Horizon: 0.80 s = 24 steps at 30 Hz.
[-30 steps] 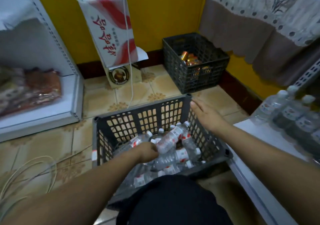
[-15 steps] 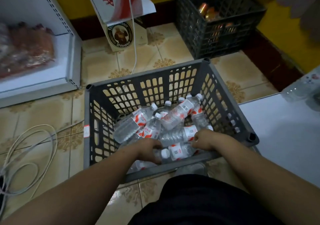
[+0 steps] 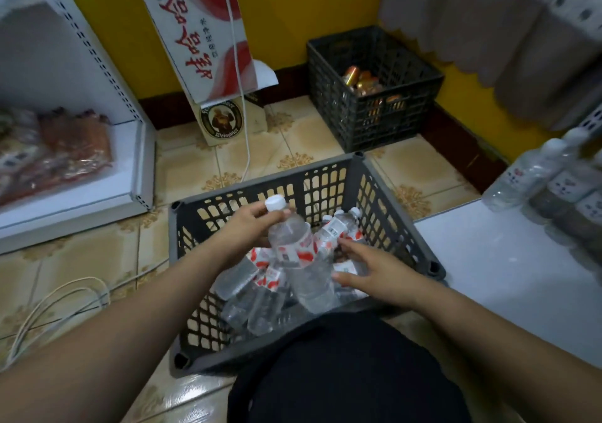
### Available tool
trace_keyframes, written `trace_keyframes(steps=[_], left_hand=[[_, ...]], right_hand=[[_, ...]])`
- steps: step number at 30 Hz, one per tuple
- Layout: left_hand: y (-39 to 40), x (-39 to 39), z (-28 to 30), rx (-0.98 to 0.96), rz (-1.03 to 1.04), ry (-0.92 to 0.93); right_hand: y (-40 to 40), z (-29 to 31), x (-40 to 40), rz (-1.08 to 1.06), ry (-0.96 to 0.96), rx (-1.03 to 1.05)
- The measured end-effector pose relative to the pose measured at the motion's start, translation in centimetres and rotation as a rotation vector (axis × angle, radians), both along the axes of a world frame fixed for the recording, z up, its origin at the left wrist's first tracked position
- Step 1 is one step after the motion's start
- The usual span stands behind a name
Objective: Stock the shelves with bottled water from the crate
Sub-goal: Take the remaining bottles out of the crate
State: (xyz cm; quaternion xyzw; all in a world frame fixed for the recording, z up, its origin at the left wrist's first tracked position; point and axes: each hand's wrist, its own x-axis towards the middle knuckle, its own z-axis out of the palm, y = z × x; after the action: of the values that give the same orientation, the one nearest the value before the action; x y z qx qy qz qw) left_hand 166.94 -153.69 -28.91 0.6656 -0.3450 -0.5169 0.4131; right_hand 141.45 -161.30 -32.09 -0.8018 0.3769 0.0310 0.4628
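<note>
Half a second ago both hands were down among the bottles; now the left hand (image 3: 250,227) has lifted one bottle (image 3: 298,253) clear of the crate (image 3: 400,227), fingers curled round its neck. The right hand (image 3: 374,272) hovers beside it, fingers spread and holding nothing. The first pick is made; the shelf (image 3: 501,276) at the crate's right edge awaits. Its red-and-white label is too blurred to read; a box (image 3: 224,123) beyond seems to say "Weissbier".

My left grip (image 3: 247,227) holds a clear, red-labelled water bottle (image 3: 298,253) tilted above the grey crate (image 3: 394,214) of jumbled bottles (image 3: 338,227).
</note>
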Motion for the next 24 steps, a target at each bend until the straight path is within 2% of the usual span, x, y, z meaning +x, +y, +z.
trace_keyframes(steps=[4,7,10,12,15,18,21,24], left_hand=[[-2.8,-4.2,5.6,-0.143,0.112,0.271],[-4.9,-8.2,9.1,-0.268,0.1,0.402],[-6.7,-12.1,12.2,-0.287,0.041,0.477],[-7.7,-14.9,13.9,-0.234,-0.04,0.437],[-9.2,-18.6,14.4,-0.134,-0.19,0.226],[-10.3,-22.0,14.3,-0.06,-0.256,0.105],[-11.9,-24.6,14.3,-0.019,-0.295,0.045],[-13.2,-26.7,13.2,-0.038,-0.358,0.061]], right_hand=[[-0.2,5.8,-2.8,-0.095,-0.074,0.04],[0.0,10.2,-5.8,-0.198,-0.168,0.111],[0.5,12.8,-8.6,-0.3,-0.275,0.153],[0.9,13.4,-10.3,-0.386,-0.322,0.183],[1.1,13.5,-12.4,-0.521,-0.368,0.21],[1.0,13.0,-14.3,-0.64,-0.36,0.246],[0.6,12.8,-16.4,-0.666,-0.334,0.285],[-0.5,12.7,-18.9,-0.671,-0.301,0.334]])
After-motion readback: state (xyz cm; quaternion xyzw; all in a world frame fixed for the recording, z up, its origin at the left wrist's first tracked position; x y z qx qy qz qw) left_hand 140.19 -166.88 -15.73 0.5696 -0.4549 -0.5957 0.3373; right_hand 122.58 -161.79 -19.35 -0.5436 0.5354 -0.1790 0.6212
